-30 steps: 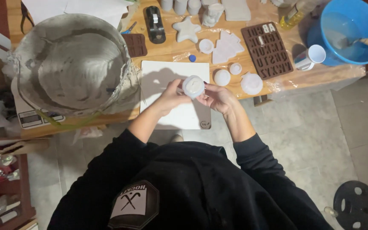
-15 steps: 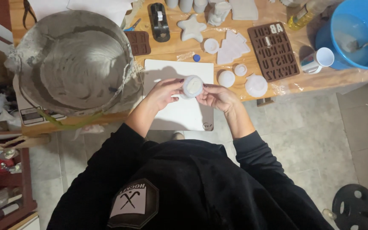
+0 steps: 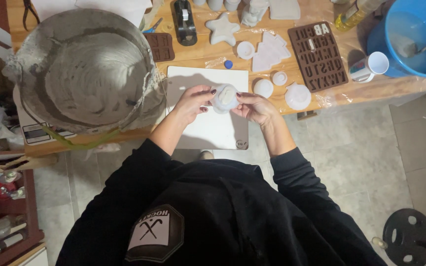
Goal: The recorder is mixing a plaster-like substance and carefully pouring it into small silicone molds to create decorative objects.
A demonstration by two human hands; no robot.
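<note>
A small round white silicone mould (image 3: 224,97) is held between both hands above a white cutting board (image 3: 208,128) on the wooden table (image 3: 213,54). My left hand (image 3: 195,102) grips its left side with fingers curled on the rim. My right hand (image 3: 254,106) grips its right side, thumb on the edge. The mould's opening faces up and shows pale plaster inside.
A big grey plaster-caked bowl (image 3: 85,69) sits left of the board. Behind lie a white star cast (image 3: 223,28), a tree cast (image 3: 270,51), round white moulds (image 3: 298,96), a brown letter mould (image 3: 320,55), a white cup (image 3: 371,66) and a blue bucket (image 3: 412,37).
The mould has been turned in both hands, so its opening now faces up. Both hands stay over the board.
</note>
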